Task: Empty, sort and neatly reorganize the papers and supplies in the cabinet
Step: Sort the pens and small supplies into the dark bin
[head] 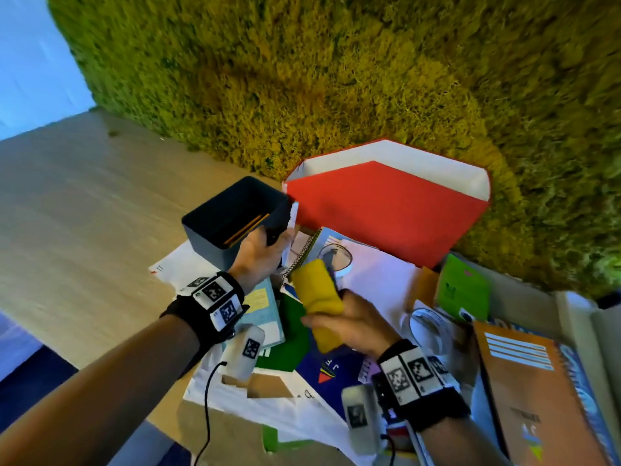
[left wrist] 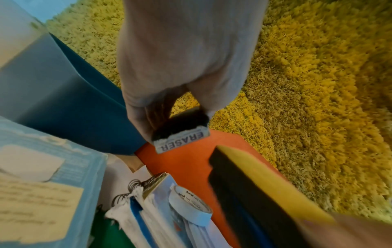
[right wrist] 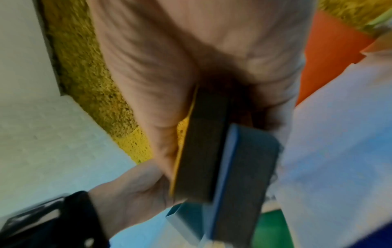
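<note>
— Left hand (head: 260,255)?
— Pinched an eraser (left wrist: 181,140) at the dark bin's (head: 215,210) four o'clock rim.
— Right hand (head: 356,322)?
— Gripped a yellow sponge (head: 317,302), at five o'clock from the bin, above scattered papers (head: 379,274).

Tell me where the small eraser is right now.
The eraser is pinched in the left hand, held just beside the dark blue bin and in front of the red file holder.

My light wood cabinet top (head: 77,210) runs along the moss wall. At its back edge a red file holder (head: 386,210) lies beside a dark bin (head: 232,216). White sheets (head: 379,274), notebooks and a tape roll (head: 336,260) clutter the right end.
</note>
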